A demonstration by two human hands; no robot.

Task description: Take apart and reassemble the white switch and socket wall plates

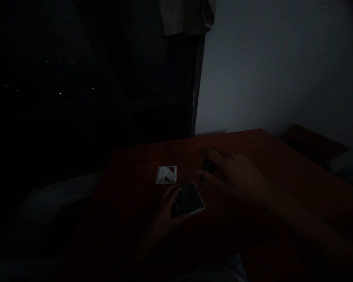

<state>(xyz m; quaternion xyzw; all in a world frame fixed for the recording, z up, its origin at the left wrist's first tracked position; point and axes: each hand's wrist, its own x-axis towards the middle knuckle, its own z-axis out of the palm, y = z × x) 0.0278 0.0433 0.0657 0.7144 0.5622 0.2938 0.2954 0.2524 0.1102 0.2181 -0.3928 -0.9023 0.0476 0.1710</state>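
Note:
The scene is very dark. My left hand (164, 213) is wrapped round a small flat white-edged device with a dark face (190, 199), holding it just above a reddish table (267, 156). My right hand (228, 170) reaches in from the right with fingers pinched on a small dark object (208, 166) whose thin tip touches the device's upper corner. A white square frame with a dark opening (166, 174) lies flat on the table just beyond the device.
A dark wooden door (153, 78) stands behind the table, with pale cloth (185, 15) hanging at its top. A grey wall (267, 66) is at the right. A dark brown slab (312, 143) sits at the far right.

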